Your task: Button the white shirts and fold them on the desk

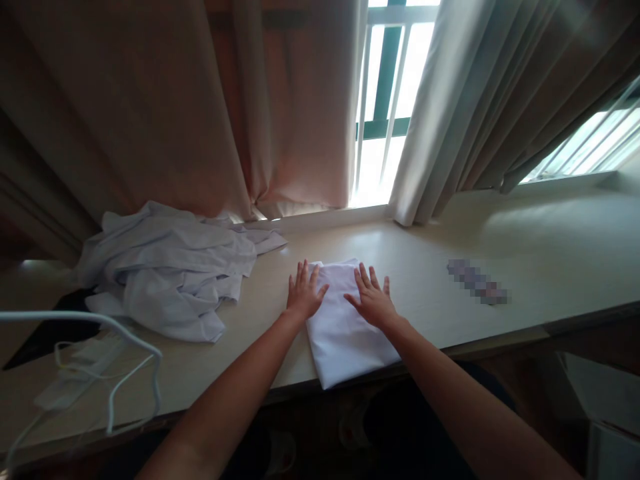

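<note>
We had two bare hands over one folded white cloth rectangle (345,350), which lay at the near edge of one long, pale, wood-toned tabletop (260,333), one corner poking out past that edge. Our left hand (303,293) lay palm down across its left border, thumb reaching inward over the fabric, the fingers straight and apart. Our right hand (371,299) lay palm down near its upper right side, all five digits fanned apart. Neither hand was clamped on anything.

To our left we had one large, rumpled heap of white fabric (175,267), though we could not tell how many pieces were in it. One flat black item (50,327) showed beneath its left side, and near that lay one white, bar-shaped power strip (80,373) with thin wires. One thick white cord (60,313) arched across in front. On our right we counted one oblong, purplish item (475,282), too pixelated to identify.

Beyond the tabletop hung beige cloth curtains (295,120) on both sides of one bright, barred window gap (387,73), and we saw a second barred opening (595,137) at far right. Below, in shadow, were two pale shoes (354,427)
</note>
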Motion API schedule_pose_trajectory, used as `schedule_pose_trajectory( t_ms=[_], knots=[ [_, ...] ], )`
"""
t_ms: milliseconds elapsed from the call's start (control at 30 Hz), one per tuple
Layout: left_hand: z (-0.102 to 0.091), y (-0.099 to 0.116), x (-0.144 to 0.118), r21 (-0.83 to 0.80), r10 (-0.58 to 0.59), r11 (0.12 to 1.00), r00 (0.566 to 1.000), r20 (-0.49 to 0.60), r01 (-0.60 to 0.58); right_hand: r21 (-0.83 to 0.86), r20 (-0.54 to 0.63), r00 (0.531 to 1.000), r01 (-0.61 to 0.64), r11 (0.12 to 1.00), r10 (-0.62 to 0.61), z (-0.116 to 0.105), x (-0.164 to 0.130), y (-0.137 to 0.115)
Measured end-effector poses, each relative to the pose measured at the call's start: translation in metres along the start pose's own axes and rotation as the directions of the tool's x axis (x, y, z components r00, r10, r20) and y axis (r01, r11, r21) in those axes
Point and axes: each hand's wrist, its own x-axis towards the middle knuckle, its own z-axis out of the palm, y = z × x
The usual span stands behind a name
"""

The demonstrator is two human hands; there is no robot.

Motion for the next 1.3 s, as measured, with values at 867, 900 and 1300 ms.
schedule_pose_trajectory(
  t_ms=[867, 900, 1300],
  knots=[
    [0.076, -0.026, 0.078, -0.006, 0.054, 0.999, 0.988, 0.145, -0.054, 0.06, 0.082, 0.991, -0.109, 0.992, 0.104, 0.078, 0.109, 0.029],
    [0.076, -0.026, 0.077, -0.005, 0.056, 0.998, 0.988, 0.143, -0.056, 0.063, 0.086, 0.99, -0.114, 0.992, 0.108, 0.077, 0.109, 0.028],
    [0.055, -0.032, 0.024, 0.003, 0.098, 0.995, 0.987, 0.129, -0.1, 0.086, 0.104, 0.983, -0.162, 0.983, 0.153, 0.059, 0.054, -0.004]
  ],
)
